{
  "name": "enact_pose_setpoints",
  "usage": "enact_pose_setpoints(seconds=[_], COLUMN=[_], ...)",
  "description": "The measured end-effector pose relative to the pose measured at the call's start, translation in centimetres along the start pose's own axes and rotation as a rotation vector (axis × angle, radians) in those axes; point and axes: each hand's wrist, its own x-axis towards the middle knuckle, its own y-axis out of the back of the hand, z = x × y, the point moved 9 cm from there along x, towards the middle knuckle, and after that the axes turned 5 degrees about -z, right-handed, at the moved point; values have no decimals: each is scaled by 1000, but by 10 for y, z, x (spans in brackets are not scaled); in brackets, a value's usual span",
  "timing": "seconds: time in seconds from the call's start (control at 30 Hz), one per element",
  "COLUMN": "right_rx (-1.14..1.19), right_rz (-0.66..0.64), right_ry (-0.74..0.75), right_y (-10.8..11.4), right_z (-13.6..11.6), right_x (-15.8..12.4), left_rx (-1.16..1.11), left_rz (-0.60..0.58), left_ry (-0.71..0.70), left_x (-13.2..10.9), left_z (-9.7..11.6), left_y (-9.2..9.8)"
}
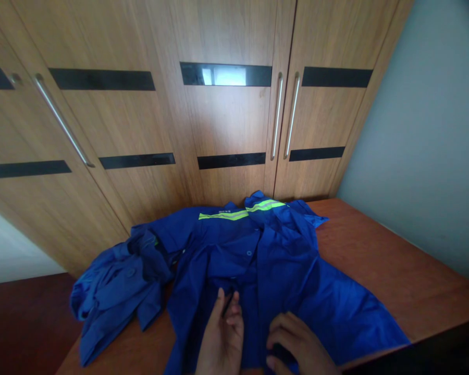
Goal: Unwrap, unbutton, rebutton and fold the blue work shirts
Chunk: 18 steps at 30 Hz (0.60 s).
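Observation:
A blue work jacket (285, 281) with yellow-green and grey reflective strips lies spread on the reddish-brown surface, its front partly open and wrinkled. My left hand (223, 330) is over the lower middle of the jacket, palm turned up, fingers curled towards the thumb, with a small dark thing between their tips. To its right, my right hand (295, 346) hovers at or on the jacket's right front panel, fingers bent towards the thumb around a dark patch too dim to identify. Another bunched blue garment part (128, 284) with a button lies at the left.
Behind the jacket stands a wooden wardrobe (226, 120) with black strips and metal handles. The reddish-brown surface (375, 260) extends to the right, beside a pale wall (426, 156). Dark floor (23, 323) shows at the lower left, and a dark area fills the bottom right corner.

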Motion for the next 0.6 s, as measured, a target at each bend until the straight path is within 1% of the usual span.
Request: enact_pose_setpoints(seconds=[0.07,0.13,0.23,0.33,0.4,0.43,0.5,0.57,0.6], right_rx=[-24,-62,-81,-18,55,105,241,394,462], right_rz=[-12,1,38,69,101,122,174,256,315], right_ry=[65,99,74,37,12,-16,-119,-260,-329], right_y=[-3,-6,-9,-10,-7,-5,0,7,11], right_z=[-2,-1,3,5,5,7,17,36,47], right_x=[-3,-8,-14,-17,-16,-15,-13,-13,-14], left_rx=[46,89,149,215,258,276,294,297,295], left_rz=[9,34,40,-30,-54,-47,-17,19,33], left_ry=[3,7,-16,-34,-25,-11,55,144,162], left_x=[6,11,15,14,11,9,4,-1,-3], left_z=[-1,-1,2,6,5,3,-8,-25,-32], left_y=[0,3,4,0,1,2,6,10,10])
